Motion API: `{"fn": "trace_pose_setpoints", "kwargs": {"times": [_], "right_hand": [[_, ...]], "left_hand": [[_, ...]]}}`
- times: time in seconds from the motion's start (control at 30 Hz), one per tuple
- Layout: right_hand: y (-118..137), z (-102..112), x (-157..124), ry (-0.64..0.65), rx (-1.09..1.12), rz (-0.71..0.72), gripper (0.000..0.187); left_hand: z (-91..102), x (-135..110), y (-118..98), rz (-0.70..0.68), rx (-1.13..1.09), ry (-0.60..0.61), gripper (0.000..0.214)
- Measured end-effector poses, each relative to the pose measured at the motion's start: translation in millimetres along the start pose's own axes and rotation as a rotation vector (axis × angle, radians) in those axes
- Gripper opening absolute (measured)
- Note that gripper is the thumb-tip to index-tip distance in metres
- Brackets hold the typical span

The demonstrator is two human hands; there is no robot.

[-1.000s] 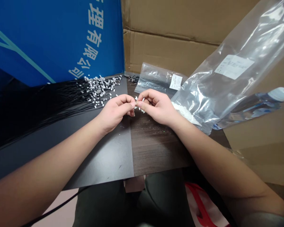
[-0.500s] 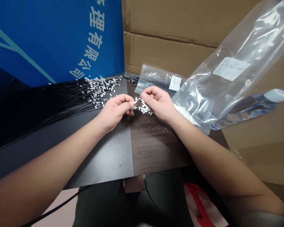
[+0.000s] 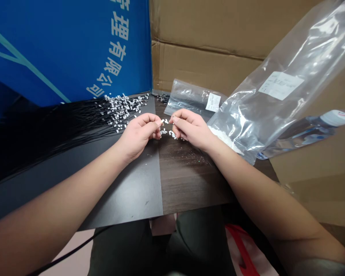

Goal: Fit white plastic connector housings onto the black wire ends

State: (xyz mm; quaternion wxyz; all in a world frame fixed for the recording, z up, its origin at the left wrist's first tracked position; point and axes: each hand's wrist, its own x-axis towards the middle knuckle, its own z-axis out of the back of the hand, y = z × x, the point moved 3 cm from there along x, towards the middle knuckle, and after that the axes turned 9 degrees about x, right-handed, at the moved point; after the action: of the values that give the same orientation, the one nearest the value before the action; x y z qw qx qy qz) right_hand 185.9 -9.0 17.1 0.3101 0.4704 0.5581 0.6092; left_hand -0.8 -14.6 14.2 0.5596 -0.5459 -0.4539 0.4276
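Many thin black wires with white tips lie fanned over the left of the dark surface, below a blue box. At the middle, the left hand has its fingers clamped on a small white piece, with loose white pieces on the surface just beneath. The right hand pinches its fingers together close by; I cannot tell if they grip anything. A large clear bag leans at the right

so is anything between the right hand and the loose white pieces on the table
Nothing visible. The right hand is right at the loose white pieces on the table, with nothing lying between. The left hand, pinching one white piece, sits beside the pile, not across it.
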Motion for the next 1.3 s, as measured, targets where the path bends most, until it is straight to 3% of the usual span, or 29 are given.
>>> {"fn": "trace_pose_setpoints", "kwargs": {"times": [0.13,0.43,0.83,1.07,1.3], "right_hand": [[0.6,-2.7,-1.9,0.040,-0.050,0.003,0.026],[0.6,-0.3,-1.5,-0.028,-0.079,0.070,0.021],[1.4,-1.7,-2.0,-0.066,-0.083,0.074,0.014],[2.0,-4.4,-0.6,-0.022,-0.013,-0.013,0.012],[3.3,-6.0,-2.0,-0.008,-0.044,-0.009,0.009]], "left_hand": [[-0.7,0.1,0.1,0.003,-0.001,0.000,0.015],[-1.5,-1.6,-1.8,0.005,-0.016,-0.006,0.014],[4.0,5.9,-2.3,0.321,-0.513,0.071,0.009],[1.5,4.5,-0.7,0.233,-0.377,0.079,0.015],[0.9,2.8,0.1,0.118,-0.166,-0.003,0.014]]}}
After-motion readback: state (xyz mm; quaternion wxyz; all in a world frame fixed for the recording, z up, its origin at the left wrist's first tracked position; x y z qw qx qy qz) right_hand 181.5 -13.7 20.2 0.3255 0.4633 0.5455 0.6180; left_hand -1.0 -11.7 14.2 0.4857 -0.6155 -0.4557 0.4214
